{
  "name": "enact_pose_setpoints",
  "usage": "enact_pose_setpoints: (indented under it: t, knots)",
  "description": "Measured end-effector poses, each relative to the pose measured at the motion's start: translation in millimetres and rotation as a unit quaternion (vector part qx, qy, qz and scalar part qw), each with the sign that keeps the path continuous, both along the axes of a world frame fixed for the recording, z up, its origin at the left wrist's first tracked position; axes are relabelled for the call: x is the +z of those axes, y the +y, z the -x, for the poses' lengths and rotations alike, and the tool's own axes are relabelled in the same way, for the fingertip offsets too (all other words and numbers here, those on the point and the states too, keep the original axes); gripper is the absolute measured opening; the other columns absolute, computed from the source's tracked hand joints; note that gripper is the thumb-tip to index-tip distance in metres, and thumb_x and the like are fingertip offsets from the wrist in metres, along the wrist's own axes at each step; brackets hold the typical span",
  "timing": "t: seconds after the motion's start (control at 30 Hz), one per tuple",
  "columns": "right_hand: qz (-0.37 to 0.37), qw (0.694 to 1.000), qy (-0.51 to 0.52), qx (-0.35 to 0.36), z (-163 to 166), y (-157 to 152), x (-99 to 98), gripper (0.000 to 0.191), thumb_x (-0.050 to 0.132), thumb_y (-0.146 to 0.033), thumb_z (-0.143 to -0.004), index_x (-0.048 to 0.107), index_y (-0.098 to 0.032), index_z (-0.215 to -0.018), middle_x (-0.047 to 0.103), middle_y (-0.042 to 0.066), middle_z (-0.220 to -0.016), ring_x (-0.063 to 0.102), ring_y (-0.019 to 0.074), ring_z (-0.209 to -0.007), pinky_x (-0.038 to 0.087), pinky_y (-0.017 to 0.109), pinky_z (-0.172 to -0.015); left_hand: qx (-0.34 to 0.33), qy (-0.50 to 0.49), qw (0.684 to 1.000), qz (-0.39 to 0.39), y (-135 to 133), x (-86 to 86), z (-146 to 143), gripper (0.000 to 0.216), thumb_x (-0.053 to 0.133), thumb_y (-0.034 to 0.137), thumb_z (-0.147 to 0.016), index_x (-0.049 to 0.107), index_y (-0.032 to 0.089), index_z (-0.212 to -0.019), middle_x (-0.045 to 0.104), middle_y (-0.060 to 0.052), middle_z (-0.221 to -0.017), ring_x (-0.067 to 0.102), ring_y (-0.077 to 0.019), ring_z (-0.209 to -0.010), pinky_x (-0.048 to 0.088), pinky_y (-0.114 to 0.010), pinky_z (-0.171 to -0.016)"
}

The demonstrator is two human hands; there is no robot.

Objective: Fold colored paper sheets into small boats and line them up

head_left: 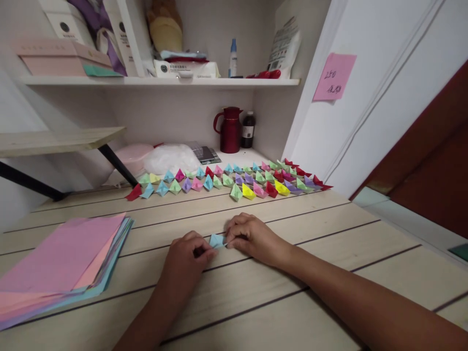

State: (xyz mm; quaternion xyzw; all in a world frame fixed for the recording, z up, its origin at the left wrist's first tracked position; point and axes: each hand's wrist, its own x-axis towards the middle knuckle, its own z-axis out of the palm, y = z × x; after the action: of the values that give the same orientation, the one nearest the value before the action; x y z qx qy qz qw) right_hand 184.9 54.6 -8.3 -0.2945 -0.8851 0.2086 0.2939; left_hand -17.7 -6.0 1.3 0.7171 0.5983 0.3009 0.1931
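Note:
A small light-blue folded paper boat (217,240) is held between my two hands, low over the middle of the table. My left hand (188,251) pinches its left end between thumb and fingers. With thumb and fingertips, my right hand (248,236) grips the right end. Parts of the paper are covered by my fingers. Beyond my hands, several rows of colourful folded paper boats (236,192) stand along the back of the table. To my left lies a stack of coloured paper sheets (66,253), a pink one on top.
The wooden table (278,312) has dark grooves. At its back are a dark red jug (230,130), a dark bottle (248,130) and a white plastic bag (171,158). A small raised wooden shelf (54,139) on black legs stands left. A white shelf (164,83) hangs above.

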Motion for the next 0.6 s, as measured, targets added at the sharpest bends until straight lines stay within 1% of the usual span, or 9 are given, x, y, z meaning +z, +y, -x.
enact_pose_setpoints:
  t: [0.13,0.27,0.33,0.47,0.6]
  knots:
    - [-0.008,1.000,0.001,-0.012,3,0,0.2,0.008,0.067,-0.017,-0.085,0.072,-0.023,-0.085,0.072,0.002,-0.089,0.061,0.0183,-0.088,0.044,0.034,-0.083,0.020,-0.009,1.000,-0.001,-1,-0.4,-1,0.016,0.064,0.025,-0.074,0.069,0.023,-0.059,0.063,-0.001,-0.076,0.060,-0.0165,-0.070,0.047,-0.030,-0.067]
    - [-0.029,1.000,-0.005,0.008,3,-2,0.1,0.007,0.067,-0.017,-0.085,0.071,-0.023,-0.087,0.071,0.003,-0.094,0.060,0.0190,-0.091,0.042,0.035,-0.086,0.026,0.030,0.999,-0.015,-4,-0.9,0,0.012,0.065,0.020,-0.073,0.072,0.026,-0.065,0.065,-0.001,-0.081,0.062,-0.0196,-0.078,0.047,-0.033,-0.069]
    - [-0.030,0.999,-0.005,0.016,2,-2,0.0,0.007,0.068,-0.017,-0.084,0.071,-0.023,-0.085,0.071,0.003,-0.094,0.060,0.0189,-0.091,0.041,0.035,-0.086,0.018,0.058,0.998,-0.028,-7,-0.9,-1,0.013,0.065,0.017,-0.073,0.072,0.027,-0.068,0.068,-0.001,-0.083,0.063,-0.0211,-0.080,0.047,-0.035,-0.071]
    - [-0.016,1.000,-0.011,0.019,0,-1,0.8,0.010,0.070,-0.014,-0.081,0.069,-0.023,-0.083,0.071,0.002,-0.094,0.060,0.0188,-0.092,0.041,0.034,-0.086,-0.003,0.117,0.991,-0.062,-10,-0.5,-3,0.018,0.064,0.009,-0.073,0.069,0.027,-0.075,0.071,0.002,-0.089,0.063,-0.0221,-0.087,0.042,-0.044,-0.086]
    - [-0.005,1.000,-0.018,0.015,0,-2,2.1,0.010,0.071,-0.013,-0.079,0.068,-0.022,-0.081,0.070,0.002,-0.095,0.060,0.0190,-0.093,0.041,0.034,-0.086,-0.006,0.128,0.989,-0.078,-11,-3.2,-2,0.023,0.062,0.007,-0.075,0.067,0.028,-0.078,0.073,0.004,-0.094,0.064,-0.0213,-0.092,0.034,-0.050,-0.098]
